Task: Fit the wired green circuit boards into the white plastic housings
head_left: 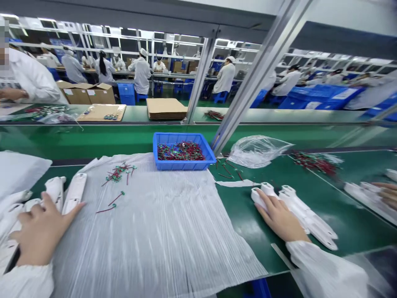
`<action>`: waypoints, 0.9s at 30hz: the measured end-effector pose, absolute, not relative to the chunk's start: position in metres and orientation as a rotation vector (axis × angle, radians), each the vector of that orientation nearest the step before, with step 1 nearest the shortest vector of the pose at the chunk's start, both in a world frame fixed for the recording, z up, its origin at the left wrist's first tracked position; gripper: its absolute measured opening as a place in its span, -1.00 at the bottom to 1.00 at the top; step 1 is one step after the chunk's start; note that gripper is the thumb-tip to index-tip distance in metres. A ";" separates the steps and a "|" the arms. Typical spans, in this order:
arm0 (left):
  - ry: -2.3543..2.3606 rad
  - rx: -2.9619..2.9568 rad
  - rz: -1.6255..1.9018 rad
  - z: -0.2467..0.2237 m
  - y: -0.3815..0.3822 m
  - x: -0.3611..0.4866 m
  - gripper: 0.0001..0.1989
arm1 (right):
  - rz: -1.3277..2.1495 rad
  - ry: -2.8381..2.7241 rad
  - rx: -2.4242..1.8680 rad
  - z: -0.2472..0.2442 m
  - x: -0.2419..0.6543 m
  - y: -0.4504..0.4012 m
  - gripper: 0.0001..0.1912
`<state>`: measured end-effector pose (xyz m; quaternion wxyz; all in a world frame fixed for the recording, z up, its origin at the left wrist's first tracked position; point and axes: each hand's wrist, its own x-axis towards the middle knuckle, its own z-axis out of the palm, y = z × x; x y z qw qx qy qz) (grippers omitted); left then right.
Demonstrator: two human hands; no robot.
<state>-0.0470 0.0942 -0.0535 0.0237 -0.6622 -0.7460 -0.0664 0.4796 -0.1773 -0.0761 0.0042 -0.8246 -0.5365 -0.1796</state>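
Crate (182, 151) on the far edge of a plastic sheet (155, 240), housings to either side

The sheet covers the middle of the counter (350, 215), and loose leads (116, 174) lie on it left of centre, in front of the crate. The left hand (40, 229) rests on the housings (52, 192) beside the sheet's left edge; the right hand (279, 215) rests on more housings (307, 215) right of the sheet, near the counter's near edge. A plastic bag (257, 151) sits just right of the crate, along the far edge (a heap of leads (314, 162) lies further right). Beyond that edge, a second counter (279, 116) carries cardboard sheets (166, 108).
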 end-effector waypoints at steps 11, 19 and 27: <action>-2.168 -2.040 -0.152 -0.045 0.104 -0.048 -0.33 | -0.617 -1.722 -2.471 -0.080 0.507 -0.177 -0.30; -2.091 -2.157 -0.049 -0.039 0.111 -0.054 -0.54 | -0.731 -1.814 -2.372 -0.065 0.497 -0.181 -0.32; -1.994 -2.171 -0.117 -0.043 0.108 -0.069 -0.46 | -0.851 -1.863 -2.155 -0.032 0.446 -0.169 -0.42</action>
